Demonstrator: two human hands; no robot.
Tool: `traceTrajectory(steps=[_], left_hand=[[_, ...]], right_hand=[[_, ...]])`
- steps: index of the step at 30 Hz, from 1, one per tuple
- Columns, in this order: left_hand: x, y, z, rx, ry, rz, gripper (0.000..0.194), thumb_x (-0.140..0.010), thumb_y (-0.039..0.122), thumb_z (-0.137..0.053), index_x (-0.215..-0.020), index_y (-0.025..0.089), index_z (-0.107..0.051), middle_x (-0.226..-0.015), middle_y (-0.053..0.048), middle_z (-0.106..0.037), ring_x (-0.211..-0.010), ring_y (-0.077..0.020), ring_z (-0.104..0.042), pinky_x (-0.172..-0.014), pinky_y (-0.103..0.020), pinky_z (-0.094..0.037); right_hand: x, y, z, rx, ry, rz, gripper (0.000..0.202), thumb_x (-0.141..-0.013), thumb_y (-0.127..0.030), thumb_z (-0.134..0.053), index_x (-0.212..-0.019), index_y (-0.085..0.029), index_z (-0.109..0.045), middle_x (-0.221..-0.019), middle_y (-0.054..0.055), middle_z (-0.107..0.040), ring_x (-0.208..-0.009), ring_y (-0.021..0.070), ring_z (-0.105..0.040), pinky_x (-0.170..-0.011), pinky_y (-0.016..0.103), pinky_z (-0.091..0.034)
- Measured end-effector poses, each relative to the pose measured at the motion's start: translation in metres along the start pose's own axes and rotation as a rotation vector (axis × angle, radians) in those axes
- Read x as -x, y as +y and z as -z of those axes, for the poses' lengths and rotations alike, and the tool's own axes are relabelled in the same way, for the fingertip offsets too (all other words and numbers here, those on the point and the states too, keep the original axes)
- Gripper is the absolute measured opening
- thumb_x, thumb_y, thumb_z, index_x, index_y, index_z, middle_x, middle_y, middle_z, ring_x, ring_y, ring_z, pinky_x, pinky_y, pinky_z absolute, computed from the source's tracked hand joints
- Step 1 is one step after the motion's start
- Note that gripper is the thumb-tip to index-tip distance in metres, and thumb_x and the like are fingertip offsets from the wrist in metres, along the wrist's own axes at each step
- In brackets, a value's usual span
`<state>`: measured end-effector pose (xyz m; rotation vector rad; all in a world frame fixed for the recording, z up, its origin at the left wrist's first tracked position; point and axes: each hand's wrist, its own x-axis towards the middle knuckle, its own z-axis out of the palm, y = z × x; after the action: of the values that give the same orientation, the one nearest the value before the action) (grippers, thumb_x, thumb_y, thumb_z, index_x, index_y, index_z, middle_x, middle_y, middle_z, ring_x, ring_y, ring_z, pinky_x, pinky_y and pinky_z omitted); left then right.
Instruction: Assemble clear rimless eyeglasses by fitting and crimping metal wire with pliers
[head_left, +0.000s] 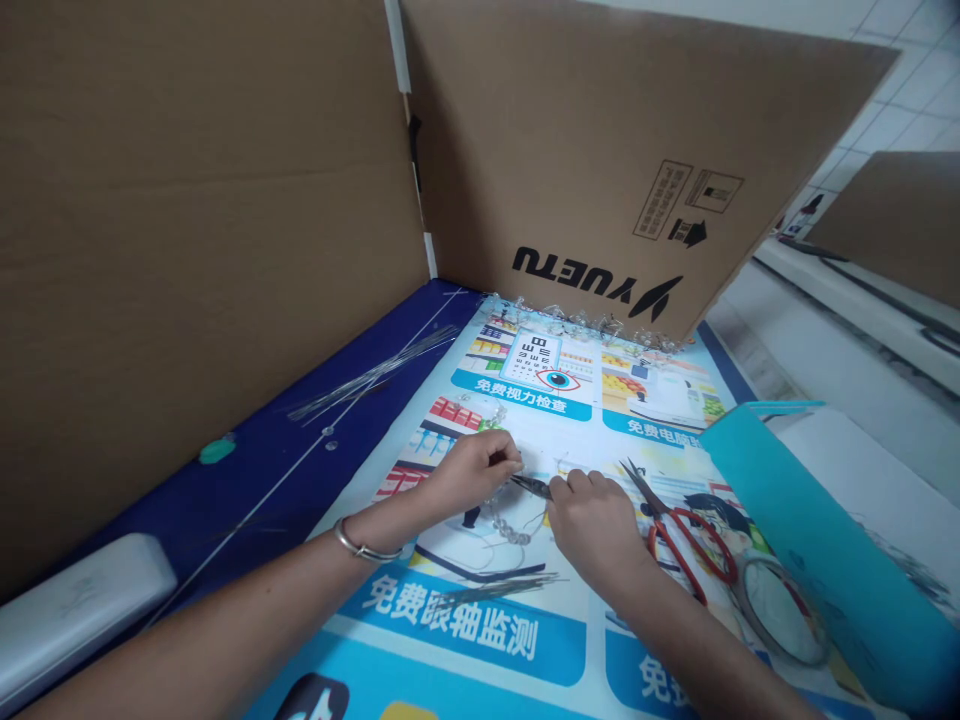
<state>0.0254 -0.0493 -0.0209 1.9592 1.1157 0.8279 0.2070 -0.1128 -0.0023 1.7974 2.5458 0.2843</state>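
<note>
My left hand [480, 465] is closed in a pinch on a strand of clear beads [514, 535]. Part of the strand curves below the fingers, and more beads show just above the hand. Wrapped around the handles of dark-tipped pliers [530, 486] is my right hand [596, 525]. The pliers' jaws point left and meet the left fingertips; what lies between the jaws is too small to make out. Thin wire ends curl near the beads. A bundle of cut wires [499, 590] lies on the printed sheet below both hands.
Red-handled scissors [690, 540] and a tape roll [780, 610] lie to the right, beside a turquoise folder [817, 540]. Cardboard walls [600, 150] stand behind and left. Long wires [375, 375] lie on blue cloth; clear beaded pieces [570, 322] line the back. A white case [82, 610] sits lower left.
</note>
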Motion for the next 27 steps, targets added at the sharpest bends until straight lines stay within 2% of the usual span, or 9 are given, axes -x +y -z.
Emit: traceTrajectory(steps=[13, 27], left_hand=[[0.0006, 0.0028, 0.0034, 0.008, -0.034, -0.01, 0.008, -0.075, 0.017, -0.05, -0.07, 0.016, -0.055, -0.066, 0.001, -0.057, -0.063, -0.0103, -0.051, -0.057, -0.021, -0.036], [-0.0003, 0.0011, 0.0035, 0.054, -0.039, -0.039, 0.007, -0.077, 0.019, -0.05, -0.072, 0.016, -0.054, -0.067, 0.001, -0.055, -0.064, -0.0098, -0.049, -0.058, -0.021, -0.036]], right_hand=[[0.0004, 0.0036, 0.001, -0.012, -0.01, 0.011, 0.016, -0.085, -0.024, -0.043, -0.082, -0.019, -0.057, -0.078, 0.005, -0.057, -0.072, 0.0175, -0.049, -0.059, 0.028, -0.028], [0.0004, 0.0082, 0.0046, -0.06, -0.005, -0.026, 0.019, -0.084, -0.03, -0.043, -0.087, -0.021, -0.059, -0.082, 0.005, -0.056, -0.078, 0.0181, -0.049, -0.066, 0.029, -0.03]])
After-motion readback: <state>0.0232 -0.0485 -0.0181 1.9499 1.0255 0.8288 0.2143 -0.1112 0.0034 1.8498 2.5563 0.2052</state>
